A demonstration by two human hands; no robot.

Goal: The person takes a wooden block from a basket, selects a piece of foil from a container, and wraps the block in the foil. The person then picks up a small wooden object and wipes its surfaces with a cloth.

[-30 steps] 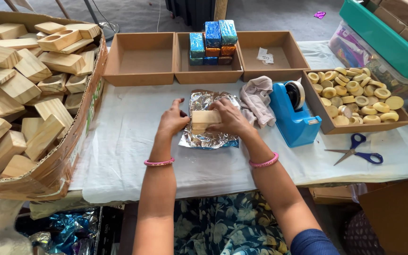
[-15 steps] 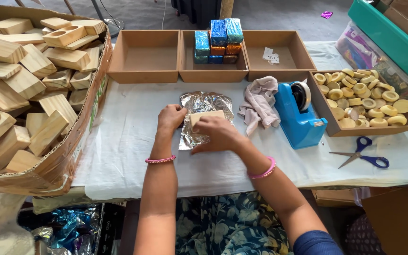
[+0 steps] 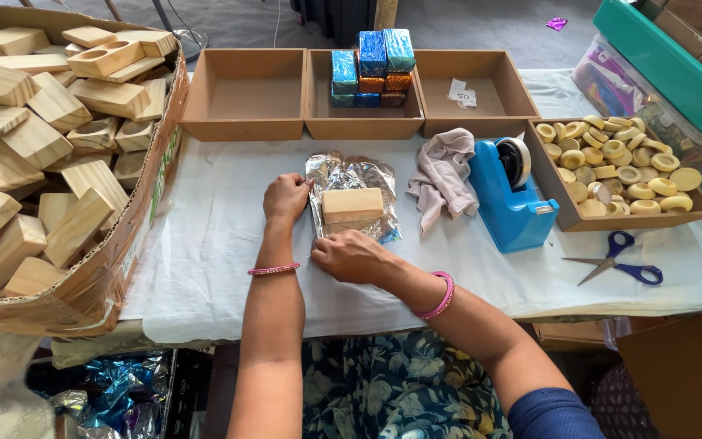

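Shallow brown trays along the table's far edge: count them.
3 in a row: left tray bare, middle tray holding foil-wrapped blocks, right tray holding a paper slip. None look hidden.

Crinkled shiny foil sheet (image 3: 357,175) – matt pale wooden block (image 3: 352,204) on white cloth (image 3: 205,236).

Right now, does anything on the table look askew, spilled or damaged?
Nothing stands out. The wooden block lies on crinkled silver foil, both hands at the foil's edges; the grey cloth is crumpled beside the tape dispenser.
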